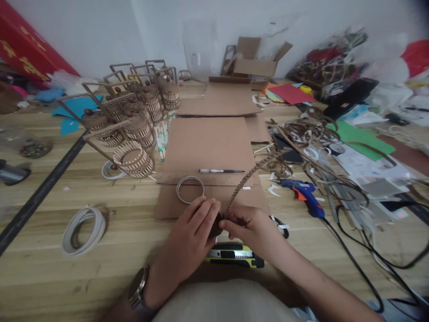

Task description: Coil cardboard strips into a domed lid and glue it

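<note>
My left hand (pixel 187 241), with a watch on its wrist, is closed around a small dark brown rounded piece (pixel 216 227), mostly covered by my fingers. Beside it, my right hand (pixel 250 226) pinches the lower end of a brown braided strip (pixel 244 181), right against that piece. The strip's free length curves up and to the right. Just below my hands lies a yellow and black utility knife (pixel 231 255). A thin ring (pixel 178 190) rests on the cardboard (pixel 208 143) by my left fingertips, and a pen (pixel 221 171) lies farther back.
Several small slatted baskets (pixel 134 158) with tall handles stand at the left. A white roll of strip (pixel 69 232) sits nearer. To the right are a blue glue gun (pixel 311 201) with its cable and tangled brown strips (pixel 308 127). An open carton (pixel 254 67) stands behind.
</note>
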`<state>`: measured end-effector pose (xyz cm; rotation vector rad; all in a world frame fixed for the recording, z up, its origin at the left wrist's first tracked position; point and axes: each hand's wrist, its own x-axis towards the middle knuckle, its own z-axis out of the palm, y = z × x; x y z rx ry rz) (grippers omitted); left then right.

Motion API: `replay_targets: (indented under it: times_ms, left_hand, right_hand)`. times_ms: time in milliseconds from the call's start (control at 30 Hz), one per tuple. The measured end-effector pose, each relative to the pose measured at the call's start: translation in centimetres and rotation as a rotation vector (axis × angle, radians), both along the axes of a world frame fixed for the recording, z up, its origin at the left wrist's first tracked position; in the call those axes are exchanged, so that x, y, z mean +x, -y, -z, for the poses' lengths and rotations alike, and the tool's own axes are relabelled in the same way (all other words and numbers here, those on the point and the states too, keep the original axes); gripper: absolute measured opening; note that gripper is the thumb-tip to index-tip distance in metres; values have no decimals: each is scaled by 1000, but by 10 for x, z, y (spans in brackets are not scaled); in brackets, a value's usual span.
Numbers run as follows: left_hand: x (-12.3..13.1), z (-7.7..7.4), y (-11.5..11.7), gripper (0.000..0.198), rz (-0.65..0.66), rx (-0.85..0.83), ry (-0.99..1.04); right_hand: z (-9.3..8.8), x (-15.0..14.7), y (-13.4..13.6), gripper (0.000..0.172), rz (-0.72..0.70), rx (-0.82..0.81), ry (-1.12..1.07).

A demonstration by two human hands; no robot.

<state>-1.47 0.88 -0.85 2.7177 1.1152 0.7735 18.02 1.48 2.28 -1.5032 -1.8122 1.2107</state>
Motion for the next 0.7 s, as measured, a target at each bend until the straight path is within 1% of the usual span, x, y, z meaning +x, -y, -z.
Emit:
replay_targets:
  times_ms: [167, 233, 300, 333, 367, 400, 467, 500, 567, 633, 700]
  left_hand:
    - [2, 2, 0, 65, 73, 7, -48]
    - [3, -2, 1, 69, 85, -33, -54]
    - [-1, -10, 2, 69, 42, -46, -40]
    - [-5, -16, 2, 65, -15, -29, -26]
    - [-12, -24, 0, 57, -79, 21, 2]
    - [-21, -34, -4, 47, -181, 60, 26]
    - [-45, -56, -17, 32, -435, 145, 64]
    - [-58, -68, -27, 29, -555, 183, 70]
    - [-83, -91, -51, 34, -738, 274, 27]
    - [-103, -111, -75, 41, -830, 321, -167]
    - [-115, -126, -94, 45, -830, 314, -389]
  right_hand:
    - [0, 4, -4, 34, -18, -59, -3]
    - [2, 7, -6, 36, -16, -106, -10]
    - [5, 10, -10, 39, -8, -146, -28]
    - [6, 13, -12, 40, 2, -157, -36]
    - [8, 15, -15, 41, 16, -164, -42]
    - [8, 18, -17, 42, 28, -168, -49]
    - [10, 22, -21, 44, 49, -182, -81]
    - [10, 24, -23, 45, 53, -199, -109]
    - [11, 25, -25, 47, 61, -234, -184]
    - [12, 25, -26, 49, 72, -254, -243]
    - [13, 25, -26, 51, 86, -262, -277]
